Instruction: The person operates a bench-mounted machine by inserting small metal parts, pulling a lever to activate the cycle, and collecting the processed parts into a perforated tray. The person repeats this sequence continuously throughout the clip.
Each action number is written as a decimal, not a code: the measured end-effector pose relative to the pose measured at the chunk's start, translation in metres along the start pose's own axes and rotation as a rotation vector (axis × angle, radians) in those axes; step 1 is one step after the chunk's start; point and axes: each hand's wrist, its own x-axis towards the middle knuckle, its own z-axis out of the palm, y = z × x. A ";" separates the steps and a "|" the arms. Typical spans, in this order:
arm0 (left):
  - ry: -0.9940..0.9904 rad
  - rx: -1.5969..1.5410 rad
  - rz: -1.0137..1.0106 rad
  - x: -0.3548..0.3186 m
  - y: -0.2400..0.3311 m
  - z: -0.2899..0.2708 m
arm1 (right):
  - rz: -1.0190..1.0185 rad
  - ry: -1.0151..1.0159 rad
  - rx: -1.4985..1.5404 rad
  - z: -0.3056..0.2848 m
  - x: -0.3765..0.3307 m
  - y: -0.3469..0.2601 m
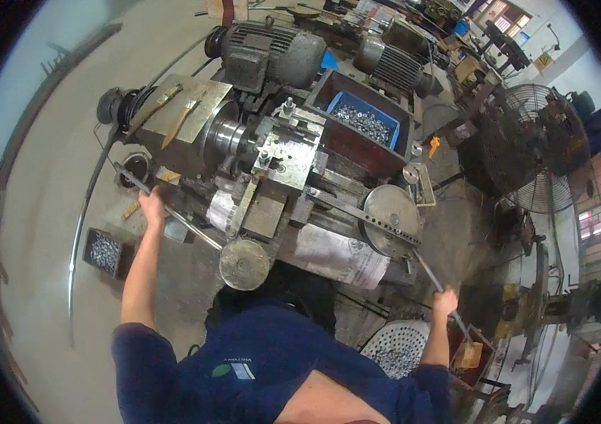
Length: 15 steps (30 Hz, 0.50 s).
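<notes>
My left hand (152, 205) is closed around a long metal lever (193, 227), which slants down to a round metal disc (244, 264) at the machine's near side. On the right, my right hand (445, 302) grips a second lever (427, 270). That one runs from beneath a larger round plate (391, 212) down toward a wooden box. Between my hands lies a small lathe-like machine, with a shiny spindle (230, 137) facing a metal tool block (290, 157). Any workpiece in the spindle is too small to make out.
A blue tray (365, 120) of small metal parts sits in a brown box behind the tool block. More parts fill a small bin (104, 253) at left and a white perforated basket (396, 346) near my right arm. A large fan (530, 148) stands right; a motor (272, 55) sits behind.
</notes>
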 end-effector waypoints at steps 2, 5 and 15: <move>-0.114 0.049 -0.011 0.006 -0.002 -0.013 | 0.098 0.158 -0.002 0.001 0.013 -0.023; -0.309 0.076 -0.126 0.002 0.019 -0.025 | -0.009 0.374 0.111 -0.007 -0.012 -0.065; -0.737 1.634 0.284 0.014 -0.054 -0.079 | -0.051 -0.076 0.763 -0.012 -0.151 -0.152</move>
